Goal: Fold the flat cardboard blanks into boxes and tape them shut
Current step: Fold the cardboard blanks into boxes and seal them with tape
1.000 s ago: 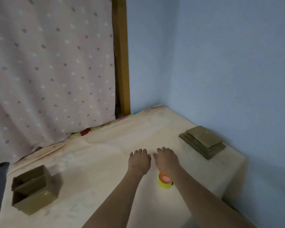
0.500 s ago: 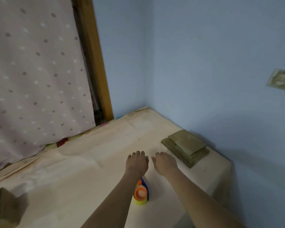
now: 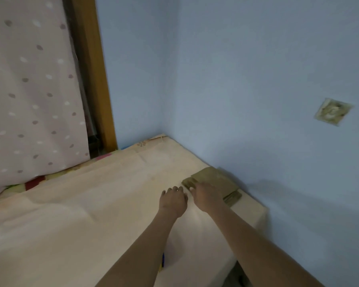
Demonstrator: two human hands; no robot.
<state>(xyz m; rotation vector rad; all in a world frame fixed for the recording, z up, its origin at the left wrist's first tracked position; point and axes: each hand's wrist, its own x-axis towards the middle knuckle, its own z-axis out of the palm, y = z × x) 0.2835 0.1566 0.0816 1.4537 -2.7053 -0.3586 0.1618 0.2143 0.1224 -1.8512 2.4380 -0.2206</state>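
Note:
A stack of flat brown cardboard blanks (image 3: 218, 180) lies near the right corner of the cream-covered bed (image 3: 91, 204), close to the blue wall. My right hand (image 3: 205, 196) reaches over the stack's near left edge, fingers spread and touching or almost touching it. My left hand (image 3: 172, 200) hovers just left of it above the sheet, fingers loosely bent, holding nothing. Only a sliver of the tape roll (image 3: 162, 262) shows beneath my left forearm. The folded box is out of view.
A dotted pink curtain (image 3: 29, 90) and a wooden frame post (image 3: 91, 75) stand at the back left. Blue walls (image 3: 257, 79) meet in the corner behind the bed. The bed's right edge (image 3: 257, 216) drops off just past the stack.
The view has swung right and both hands have moved forward and right to the cardboard stack. The tape roll has slid under my left forearm; the folded box has left the view.

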